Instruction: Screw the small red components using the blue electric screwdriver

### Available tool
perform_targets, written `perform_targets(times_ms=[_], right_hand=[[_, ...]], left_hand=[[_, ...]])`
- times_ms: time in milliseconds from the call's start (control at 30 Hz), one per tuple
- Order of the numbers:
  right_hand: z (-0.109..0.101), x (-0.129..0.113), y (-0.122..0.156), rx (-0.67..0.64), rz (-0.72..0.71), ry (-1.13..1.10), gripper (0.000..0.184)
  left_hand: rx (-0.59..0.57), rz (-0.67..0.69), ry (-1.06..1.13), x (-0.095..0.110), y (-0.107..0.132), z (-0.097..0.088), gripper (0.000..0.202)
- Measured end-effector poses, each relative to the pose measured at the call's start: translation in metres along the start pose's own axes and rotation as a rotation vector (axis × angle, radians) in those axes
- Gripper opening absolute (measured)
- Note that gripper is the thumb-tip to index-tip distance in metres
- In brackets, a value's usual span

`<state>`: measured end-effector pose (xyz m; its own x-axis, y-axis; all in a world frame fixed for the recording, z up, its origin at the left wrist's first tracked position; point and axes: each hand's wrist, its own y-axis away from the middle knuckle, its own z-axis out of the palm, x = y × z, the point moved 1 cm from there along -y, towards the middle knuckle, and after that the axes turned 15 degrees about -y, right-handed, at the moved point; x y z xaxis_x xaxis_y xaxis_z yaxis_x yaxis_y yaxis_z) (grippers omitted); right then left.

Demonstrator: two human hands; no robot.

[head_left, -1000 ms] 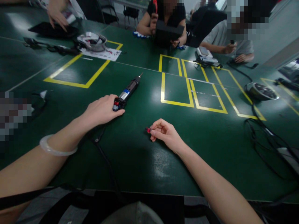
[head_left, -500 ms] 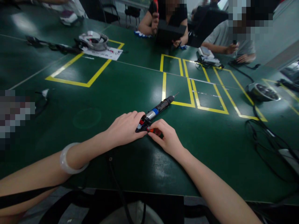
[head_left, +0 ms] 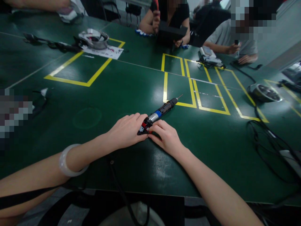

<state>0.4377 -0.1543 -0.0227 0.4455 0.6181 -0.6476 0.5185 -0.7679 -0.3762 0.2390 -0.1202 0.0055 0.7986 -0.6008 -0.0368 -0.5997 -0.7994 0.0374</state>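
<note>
An electric screwdriver (head_left: 162, 110) with its inner parts exposed lies slanted above the green table, its thin bit pointing away to the upper right. It shows a black front, a silver body with a blue band, and red and grey parts at the rear. My left hand (head_left: 128, 129) is closed around the rear end from the left. On the right side of that end, my right hand (head_left: 168, 136) pinches at a small red-orange part (head_left: 150, 131), mostly hidden by the fingers. Both hands rest close together near the table's front edge.
Yellow tape outlines (head_left: 180, 104) mark the green table (head_left: 131, 84). A metal ring-shaped item (head_left: 95, 40) sits on a paper sheet at the back left. At right are a round metal-rimmed object (head_left: 265, 93) and black cables (head_left: 261, 141). People work across the table.
The screwdriver has shifted slightly to the right, its bit further out. My right fingers have closed in nearer the rear end, covering more of the red-orange part.
</note>
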Motion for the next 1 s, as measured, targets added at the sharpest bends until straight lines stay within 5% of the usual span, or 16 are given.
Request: perform_targets(times_ms=[500,1000], right_hand=[[0.0017,-0.0006,-0.0037,0.016,-0.038,0.068,0.018],[-0.0019,0.0017,-0.0019,0.036,0.014,-0.123,0.015]], left_hand=[[-0.022,-0.008,-0.046,0.0035,-0.0002,-0.0045,0.053],[-0.011,-0.044,-0.081,0.0053,-0.0001,-0.0054,0.049]])
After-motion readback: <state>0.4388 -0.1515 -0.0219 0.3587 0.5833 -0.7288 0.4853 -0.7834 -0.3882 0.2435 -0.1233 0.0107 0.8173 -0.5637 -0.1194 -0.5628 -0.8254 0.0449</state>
